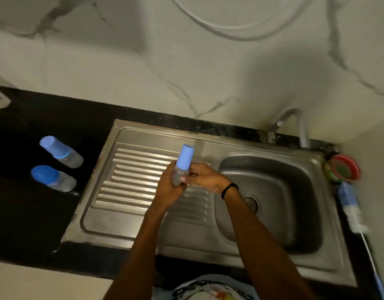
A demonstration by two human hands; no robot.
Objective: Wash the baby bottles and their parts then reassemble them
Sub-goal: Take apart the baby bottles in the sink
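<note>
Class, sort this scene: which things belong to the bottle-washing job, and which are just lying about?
Job: held bottle, in left hand and right hand; pale-capped counter bottle; dark-capped counter bottle; sink; tap; brush.
Lying about: red bowl; wall hose.

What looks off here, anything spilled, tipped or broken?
Nothing stands out. Left hand and right hand hold a capped bottle over the drainboard; the pale-capped bottle and dark-capped bottle stand on the counter; brush lies right of the basin. No spill visible.
</note>
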